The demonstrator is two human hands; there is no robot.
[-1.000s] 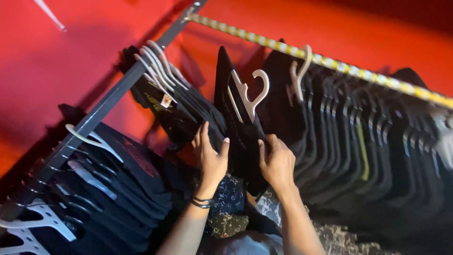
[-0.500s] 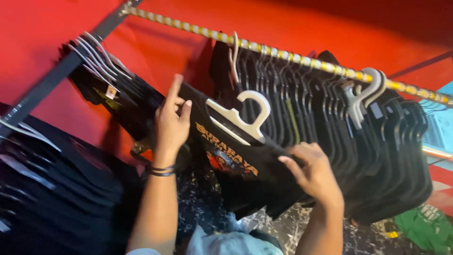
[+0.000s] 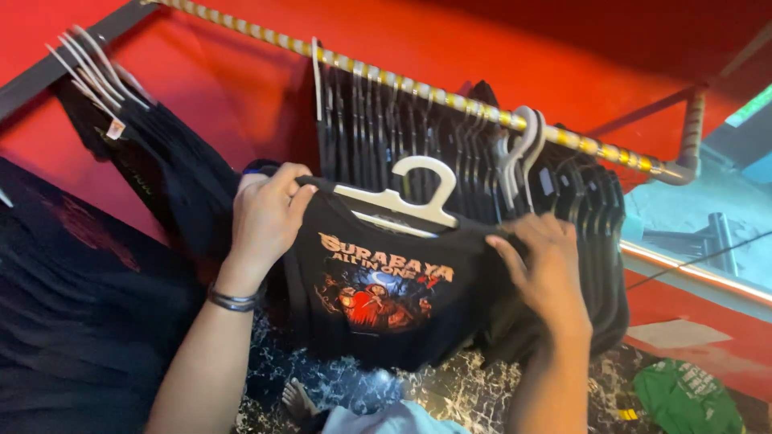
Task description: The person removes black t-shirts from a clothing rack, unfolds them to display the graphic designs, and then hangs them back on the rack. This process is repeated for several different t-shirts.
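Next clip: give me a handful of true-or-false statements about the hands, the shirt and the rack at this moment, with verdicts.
1. The left hand grips one shoulder of a black printed T-shirt. True.
2. The T-shirt sits on a black hanger. False: its hanger is white.
3. The right hand is at the shirt's other shoulder. True.
4. The wall behind the rail is blue. False: it is red.
5. A green garment lies on the floor at lower right. True.
6. The left wrist is bare. False: it wears a dark bracelet.

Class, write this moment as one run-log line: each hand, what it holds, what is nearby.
left hand: grips black printed T-shirt shoulder | right hand: grips other shoulder | white hanger: off striped rail | nearby: hung black shirts
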